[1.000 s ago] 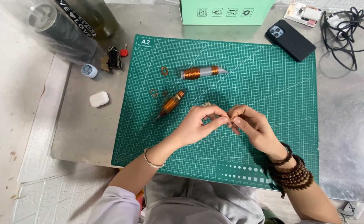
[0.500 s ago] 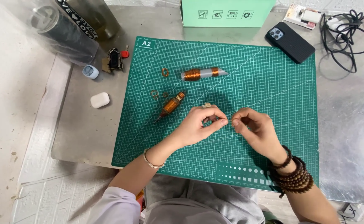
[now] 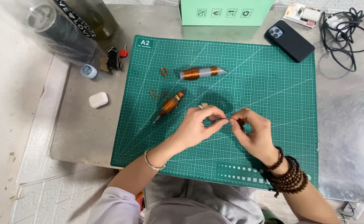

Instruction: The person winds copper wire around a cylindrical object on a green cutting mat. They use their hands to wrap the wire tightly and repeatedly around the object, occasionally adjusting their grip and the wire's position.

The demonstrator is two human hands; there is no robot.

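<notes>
Pinching at the middle of the green cutting mat (image 3: pixel 273 83), the left hand (image 3: pixel 198 124) and right hand (image 3: pixel 252 132) meet fingertip to fingertip over something too small to make out; it may be a fine copper wire or a tiny ring, but the fingers cover nearly all of it. On the left hand the thumb and forefinger are closed together at the tip, the other fingers curled loosely above. On the right hand the thumb and forefinger are likewise pressed together, with a dark brownish speck showing just behind them (what it is I cannot tell). The two pinches touch or nearly touch. The right wrist carries several strands of dark wooden beads (image 3: pixel 290 176), the left a thin bracelet (image 3: pixel 150 162); both forearms are cut off by the lower edge.

Up and to the left of the hands, on the mat, lie a pointed tool wound with copper wire (image 3: pixel 170 105), a grey spool of copper wire (image 3: pixel 200 73) and a few small copper rings (image 3: pixel 153 93). Off the mat, on the table (image 3: pixel 348 124), sit a black phone (image 3: pixel 290 40), a tangle of black cable (image 3: pixel 341 29), a green box (image 3: pixel 225 12) cut by the top edge, a white earbud case (image 3: pixel 98 99) and a dark bottle (image 3: pixel 61 31) under clear plastic.
</notes>
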